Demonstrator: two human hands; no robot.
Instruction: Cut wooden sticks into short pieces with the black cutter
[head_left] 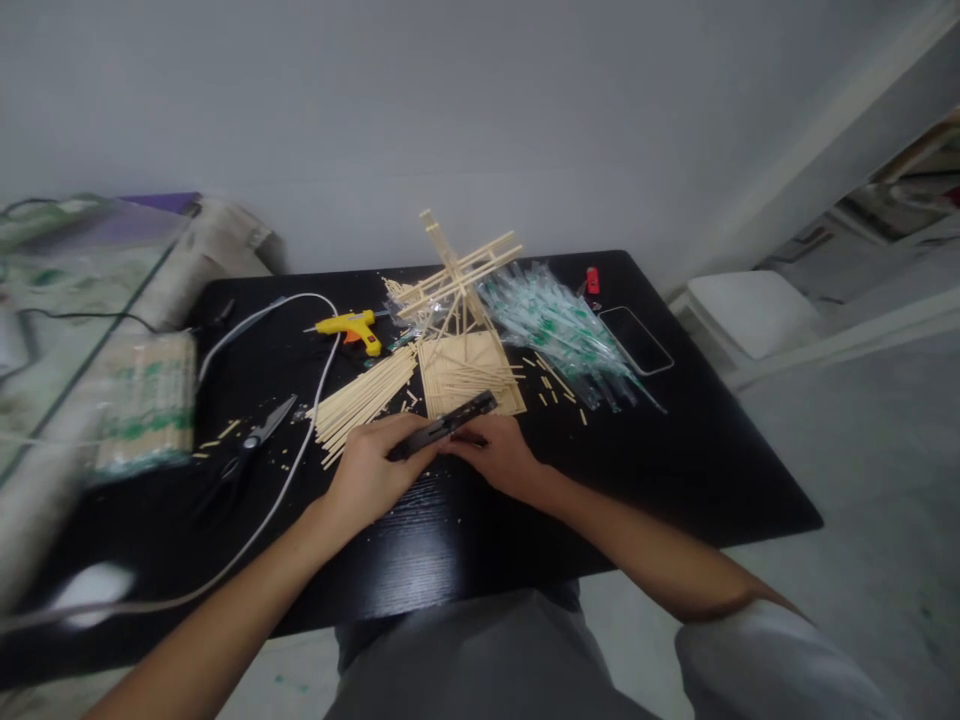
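A long black tool [442,425] with slots near its far end slants up to the right over the table. My left hand [375,465] is closed around its near end. Just below the tool, my right hand [502,457] has its fingers pressed together close to my left fingertips; a dark piece shows at them, but what they pinch is hidden. Beyond my hands stands a wooden stick windmill model [465,280], its crossed blades on a stick frame. Its square stick base [442,355] carries loose thin sticks. To the left lies a fanned bundle of sticks [367,395].
Left on the black table [637,480] are a yellow glue gun [352,328], scissors [251,445] and a white cable [296,465]. Plastic-wrapped sticks [559,325], a phone [636,340], a red object [592,280] and cut stick pieces lie right. A stick pack [146,400] sits far left.
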